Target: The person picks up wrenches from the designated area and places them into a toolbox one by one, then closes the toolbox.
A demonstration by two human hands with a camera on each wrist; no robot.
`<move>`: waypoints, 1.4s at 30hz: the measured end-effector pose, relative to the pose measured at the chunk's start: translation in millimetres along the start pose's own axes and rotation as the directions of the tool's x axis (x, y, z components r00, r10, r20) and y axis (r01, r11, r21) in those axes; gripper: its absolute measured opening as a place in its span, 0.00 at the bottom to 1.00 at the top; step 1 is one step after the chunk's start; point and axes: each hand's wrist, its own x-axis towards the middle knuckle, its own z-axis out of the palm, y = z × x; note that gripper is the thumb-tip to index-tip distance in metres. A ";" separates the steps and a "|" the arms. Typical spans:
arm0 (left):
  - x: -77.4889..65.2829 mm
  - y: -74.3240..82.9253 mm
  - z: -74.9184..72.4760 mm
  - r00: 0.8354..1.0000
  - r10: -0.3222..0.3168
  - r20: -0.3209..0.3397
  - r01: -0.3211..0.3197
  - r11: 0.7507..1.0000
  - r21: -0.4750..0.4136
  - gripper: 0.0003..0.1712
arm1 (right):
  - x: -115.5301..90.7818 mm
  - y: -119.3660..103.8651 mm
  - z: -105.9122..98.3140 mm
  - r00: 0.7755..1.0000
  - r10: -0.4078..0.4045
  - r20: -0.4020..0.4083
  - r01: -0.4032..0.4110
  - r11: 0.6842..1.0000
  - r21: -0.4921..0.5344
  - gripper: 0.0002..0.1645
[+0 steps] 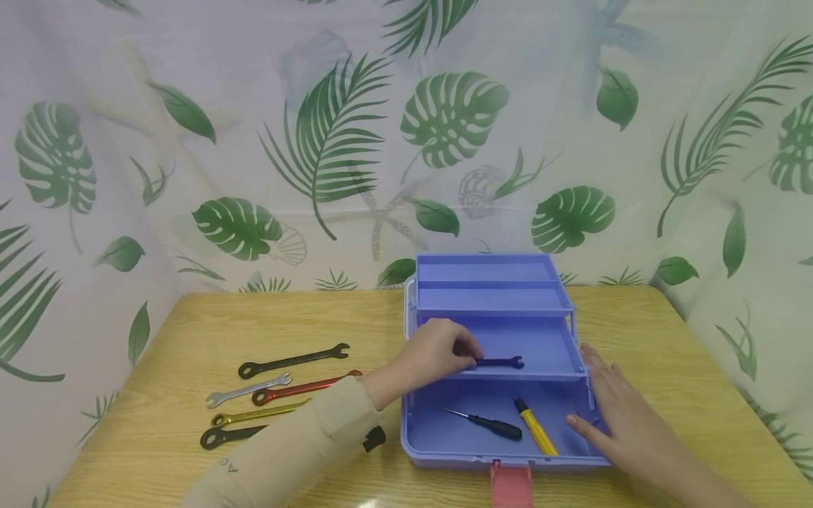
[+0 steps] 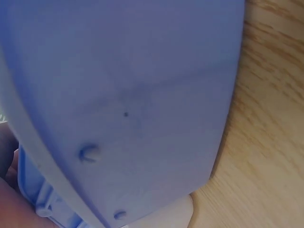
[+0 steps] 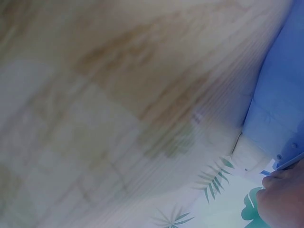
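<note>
A blue-purple toolbox (image 1: 413, 457) stands with its two stepped trays folded out toward the back. My left hand (image 1: 435, 353) reaches into its middle tray (image 1: 527, 335) and pinches a small dark wrench (image 1: 504, 362) by one end; the open jaw points right. On the box's right side rests my right hand (image 1: 625, 423), fingers extended along the wall and thumb over the rim. A screwdriver (image 1: 502, 427) with a black handle lies in the bottom compartment, beside a yellow tool (image 1: 536, 429) with a black end. The left wrist view is mostly filled by the toolbox's side wall (image 2: 142, 95).
Left of the box, several wrenches lie on the wooden table: a black wrench (image 1: 292, 360), a silver wrench (image 1: 248, 390), a red wrench (image 1: 298, 387), a gold wrench (image 1: 260, 413) and another dark one partly behind the left sleeve (image 1: 305, 437). A pink latch (image 1: 511, 487) hangs at the front.
</note>
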 end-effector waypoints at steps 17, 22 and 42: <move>-0.6 -0.3 -0.7 1.000 0.000 -0.005 0.000 1.000 -0.012 0.04 | 0.0 -1.8 -1.7 0.999 0.037 0.037 -0.038 0.999 0.018 0.61; -1.9 -1.3 -2.4 1.000 0.010 -0.005 -0.010 1.000 -0.013 0.03 | -0.3 -2.0 -1.6 0.999 0.032 0.037 -0.032 0.999 0.014 0.61; -15.2 -15.2 -24.7 0.997 0.044 -0.057 -0.046 0.998 -0.034 0.05 | -0.1 -1.8 -1.4 0.999 0.024 0.028 -0.025 1.000 0.012 0.60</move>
